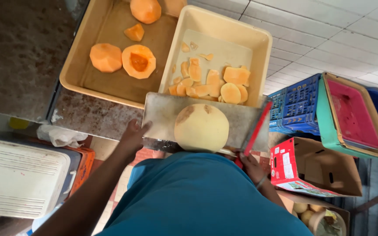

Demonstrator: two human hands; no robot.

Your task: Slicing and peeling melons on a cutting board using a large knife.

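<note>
On the cutting board (162, 114), a melon (201, 127) lies between both hands.

Whole pale melon (201, 127) on a grey cutting board (167, 114), between the two hands.

Melon: round, cream-yellow rind, two brown scuffed patches on its far side, uncut, resting on the board. It lies just right of the left hand (133, 135), which rests on the board's left near edge, apart from the fruit. The right hand (251, 168) is near and to the right of the melon, gripping a red-handled knife (253, 134) whose blade reaches under the melon's near right edge.
</note>
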